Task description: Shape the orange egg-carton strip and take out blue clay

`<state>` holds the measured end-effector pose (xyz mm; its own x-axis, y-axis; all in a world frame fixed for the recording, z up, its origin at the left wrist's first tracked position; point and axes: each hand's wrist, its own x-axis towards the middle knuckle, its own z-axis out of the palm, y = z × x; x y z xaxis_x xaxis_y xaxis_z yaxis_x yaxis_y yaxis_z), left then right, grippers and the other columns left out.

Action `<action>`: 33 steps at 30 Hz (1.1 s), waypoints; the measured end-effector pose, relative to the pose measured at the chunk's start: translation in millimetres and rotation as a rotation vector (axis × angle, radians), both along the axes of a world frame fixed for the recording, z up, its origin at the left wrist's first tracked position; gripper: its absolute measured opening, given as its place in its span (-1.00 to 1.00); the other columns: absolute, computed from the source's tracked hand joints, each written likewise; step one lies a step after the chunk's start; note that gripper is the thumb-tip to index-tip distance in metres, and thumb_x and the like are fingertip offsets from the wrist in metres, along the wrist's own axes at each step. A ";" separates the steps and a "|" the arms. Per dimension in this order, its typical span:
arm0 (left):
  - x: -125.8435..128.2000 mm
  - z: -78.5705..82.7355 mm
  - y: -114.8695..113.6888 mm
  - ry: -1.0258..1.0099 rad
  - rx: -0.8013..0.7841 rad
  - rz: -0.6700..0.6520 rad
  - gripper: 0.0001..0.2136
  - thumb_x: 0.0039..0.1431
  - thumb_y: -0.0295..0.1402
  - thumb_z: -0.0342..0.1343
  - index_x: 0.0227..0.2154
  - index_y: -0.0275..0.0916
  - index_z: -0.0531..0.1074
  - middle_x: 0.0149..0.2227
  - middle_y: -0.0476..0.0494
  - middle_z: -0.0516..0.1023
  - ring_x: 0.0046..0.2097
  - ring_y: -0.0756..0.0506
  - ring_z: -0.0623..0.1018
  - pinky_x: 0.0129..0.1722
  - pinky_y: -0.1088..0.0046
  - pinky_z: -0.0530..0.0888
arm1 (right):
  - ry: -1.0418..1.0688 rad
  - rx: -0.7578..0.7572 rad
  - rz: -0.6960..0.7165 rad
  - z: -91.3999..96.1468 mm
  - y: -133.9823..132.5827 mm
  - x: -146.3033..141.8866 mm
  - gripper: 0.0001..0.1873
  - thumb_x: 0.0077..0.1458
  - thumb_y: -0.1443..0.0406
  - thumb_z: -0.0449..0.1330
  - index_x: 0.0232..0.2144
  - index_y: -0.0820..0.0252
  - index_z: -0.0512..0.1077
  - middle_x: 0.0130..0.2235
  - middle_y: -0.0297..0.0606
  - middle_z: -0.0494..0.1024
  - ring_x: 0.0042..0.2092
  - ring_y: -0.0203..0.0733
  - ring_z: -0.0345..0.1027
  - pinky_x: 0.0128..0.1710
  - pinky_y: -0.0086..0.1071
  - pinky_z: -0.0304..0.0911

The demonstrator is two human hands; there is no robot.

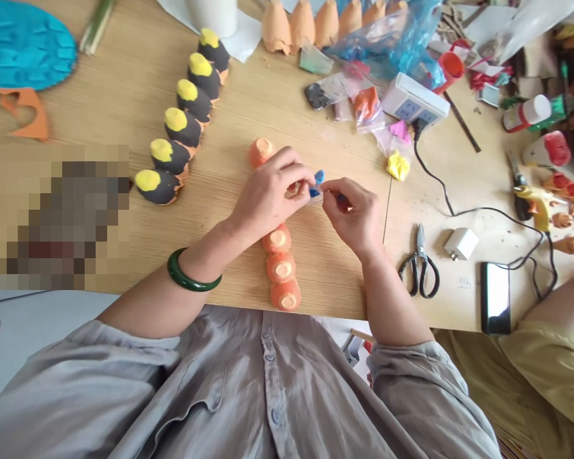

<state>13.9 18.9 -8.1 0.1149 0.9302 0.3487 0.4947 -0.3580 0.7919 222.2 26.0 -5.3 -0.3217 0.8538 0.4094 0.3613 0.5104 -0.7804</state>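
Observation:
Over the middle of the table, my left hand point(275, 185) and my right hand point(351, 213) face each other with fingertips pinched. Between them is a small blue piece in see-through plastic point(317, 183), seemingly a packet of soft modelling clay; both hands grip it. My fingers hide much of it. Beneath and around my left hand runs a row of orange cup-shaped pieces cut from egg carton, one beyond the hand point(261, 152) and several nearer me, such as the nearest cup point(286, 295). The middle of the row is covered by my hand.
Black-and-yellow painted cups point(186, 127) line up at left. Clay packets point(366, 105), a power strip point(414, 102), scissors point(419, 261), a white adapter point(461, 243), a phone point(496, 296) and a glue gun point(530, 197) lie right. Another person's leg point(488, 370) is beside me.

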 end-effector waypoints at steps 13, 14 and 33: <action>-8.5 -9.5 8.0 -0.178 -0.040 -0.151 -0.79 0.39 -0.19 0.39 -0.31 -0.13 0.55 -0.21 -0.06 0.61 -0.21 -0.07 0.60 -0.15 0.30 0.68 | 0.271 -0.580 0.239 -6.6 14.0 4.1 -0.52 0.33 -0.13 0.39 -0.31 0.15 0.53 -0.48 -0.47 0.35 -0.49 -0.39 0.03 -0.50 -0.42 0.02; -8.3 -9.1 7.6 -0.207 -0.100 -0.159 -0.75 0.39 -0.14 0.42 -0.32 -0.14 0.55 -0.20 -0.07 0.62 -0.20 -0.07 0.62 -0.15 0.30 0.70 | 0.292 -0.612 0.254 -6.9 14.1 4.5 -0.47 0.31 -0.17 0.40 -0.32 0.15 0.52 -0.49 -0.48 0.34 -0.49 -0.40 0.00 -0.51 -0.43 -0.01; -9.2 12.0 -5.7 -0.462 -0.413 -0.229 -0.79 0.43 -0.11 0.40 -0.16 -0.12 0.60 -0.34 -0.10 0.68 -0.40 -0.13 0.72 -0.36 0.23 0.81 | 0.272 -0.572 0.315 -1.5 18.3 10.2 -0.31 0.22 -0.33 0.44 -0.36 0.14 0.47 -0.43 -0.41 0.36 -0.41 -0.37 0.14 -0.48 -0.44 0.08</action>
<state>4.8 13.2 3.9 0.2501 0.9678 0.0290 0.0190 -0.0348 0.9992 232.4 44.3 -6.8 -0.5389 0.8420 0.0249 0.0182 0.0412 -0.9990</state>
